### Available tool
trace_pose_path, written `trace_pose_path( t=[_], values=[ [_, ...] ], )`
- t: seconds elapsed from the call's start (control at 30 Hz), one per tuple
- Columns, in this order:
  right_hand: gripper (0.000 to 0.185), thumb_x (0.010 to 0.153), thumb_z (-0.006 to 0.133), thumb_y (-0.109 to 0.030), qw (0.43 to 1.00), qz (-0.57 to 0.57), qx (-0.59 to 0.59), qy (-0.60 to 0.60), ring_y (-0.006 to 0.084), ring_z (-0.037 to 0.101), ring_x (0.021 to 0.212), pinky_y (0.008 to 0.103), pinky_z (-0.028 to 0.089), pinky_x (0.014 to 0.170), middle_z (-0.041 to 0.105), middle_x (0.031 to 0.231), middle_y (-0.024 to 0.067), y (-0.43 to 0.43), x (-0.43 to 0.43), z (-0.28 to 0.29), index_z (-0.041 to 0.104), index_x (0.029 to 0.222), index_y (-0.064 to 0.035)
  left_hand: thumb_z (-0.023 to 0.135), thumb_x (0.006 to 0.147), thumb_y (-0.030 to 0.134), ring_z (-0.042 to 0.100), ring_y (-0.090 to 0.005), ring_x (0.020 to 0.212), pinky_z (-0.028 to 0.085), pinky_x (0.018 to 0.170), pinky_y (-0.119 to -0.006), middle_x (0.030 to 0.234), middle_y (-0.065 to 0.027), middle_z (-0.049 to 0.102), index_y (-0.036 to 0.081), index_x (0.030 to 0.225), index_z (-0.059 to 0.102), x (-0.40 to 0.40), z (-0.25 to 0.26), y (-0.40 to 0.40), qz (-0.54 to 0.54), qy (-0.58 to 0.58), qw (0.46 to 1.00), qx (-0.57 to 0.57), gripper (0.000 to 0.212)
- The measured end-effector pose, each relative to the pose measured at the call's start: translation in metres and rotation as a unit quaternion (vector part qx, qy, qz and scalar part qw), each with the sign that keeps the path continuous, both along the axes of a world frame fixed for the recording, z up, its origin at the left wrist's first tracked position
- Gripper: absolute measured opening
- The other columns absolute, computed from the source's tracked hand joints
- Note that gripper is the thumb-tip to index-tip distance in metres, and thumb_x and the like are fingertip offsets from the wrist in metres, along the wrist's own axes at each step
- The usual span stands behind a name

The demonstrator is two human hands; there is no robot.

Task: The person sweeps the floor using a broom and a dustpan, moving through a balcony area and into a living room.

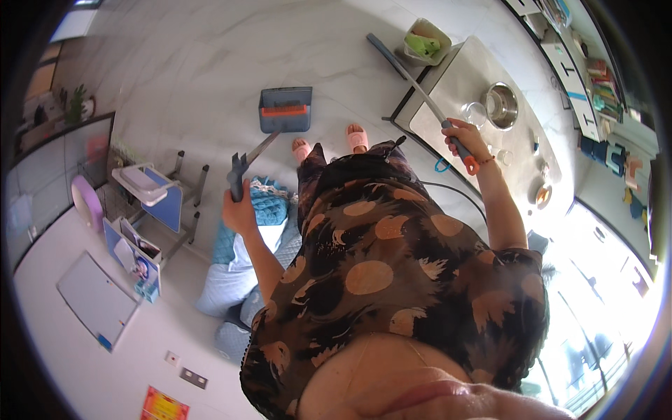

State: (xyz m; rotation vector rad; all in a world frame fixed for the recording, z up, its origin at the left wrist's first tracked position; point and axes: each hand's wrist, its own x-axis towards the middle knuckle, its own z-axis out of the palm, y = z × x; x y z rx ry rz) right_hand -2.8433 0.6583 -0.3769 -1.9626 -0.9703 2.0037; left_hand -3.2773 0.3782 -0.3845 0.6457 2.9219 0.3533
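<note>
My left hand (240, 212) grips the grey top of a long-handled dustpan (286, 124). Its grey-blue pan rests on the floor in front of my feet, with a row of orange comb teeth across it. My right hand (467, 137) is closed around the shaft of a broom (422, 94), just above the steel table's near side. An orange hanging loop tips the broom's handle. The narrow grey broom head (386, 55) is at floor level, beside a waste bin (431, 59) with a green item in it. Whether there is dirt in the pan is not clear.
A metal-topped table (446, 113) on my right carries a steel bowl (502, 106) and glass vessels. To my left are a sofa with cushions (231, 283) and a child's high chair (149, 189). A whiteboard (97, 299) hangs on the wall.
</note>
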Motion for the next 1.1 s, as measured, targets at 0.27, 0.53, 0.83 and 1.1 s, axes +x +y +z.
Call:
trace_pose_path(
  t=[0.27,0.53,0.83,1.1],
  values=[
    [0.042,0.078,0.064,-0.004,0.986,-0.142,-0.080,0.044,0.0112,0.051,0.047,0.0250,0.043,0.041,0.055,0.065,0.0055,-0.021,-0.085,-0.002,0.051,0.118,-0.0012,0.070,0.073,0.053,0.059,-0.0302,0.061,0.043,0.055,-0.041,0.065,-0.0097,0.061,0.009,0.075,0.061,-0.054,0.027,0.083,-0.091,-0.051,0.995,0.003,0.044],
    [0.050,0.086,0.056,-0.008,0.934,-0.247,-0.136,0.221,0.0041,0.040,0.045,0.0156,0.034,0.036,0.048,0.072,0.0031,-0.012,-0.088,-0.014,0.037,0.133,-0.0070,0.071,0.073,0.049,0.060,-0.0308,0.065,0.044,0.057,-0.040,0.068,-0.0093,0.062,0.009,0.077,0.060,-0.047,0.021,0.151,-0.250,-0.072,0.965,0.031,0.041],
    [0.054,0.084,0.060,-0.007,0.966,-0.210,-0.060,0.139,0.0077,0.045,0.045,0.0196,0.037,0.038,0.054,0.071,0.0051,-0.038,-0.034,0.041,0.044,0.135,-0.0046,0.070,0.074,0.047,0.058,-0.0303,0.059,0.043,0.051,-0.040,0.066,-0.0068,0.061,0.009,0.073,0.057,-0.030,0.016,0.191,-0.368,-0.041,0.929,-0.010,0.040],
    [0.060,0.080,0.061,-0.004,0.960,-0.271,-0.061,0.039,0.0090,0.048,0.047,0.0222,0.040,0.040,0.054,0.067,0.0049,-0.051,-0.025,0.016,0.040,0.136,-0.0034,0.069,0.075,0.048,0.059,-0.0309,0.060,0.044,0.052,-0.041,0.066,-0.0079,0.062,0.009,0.073,0.056,-0.008,-0.001,0.222,-0.428,-0.037,0.903,-0.011,0.041]
  ],
)
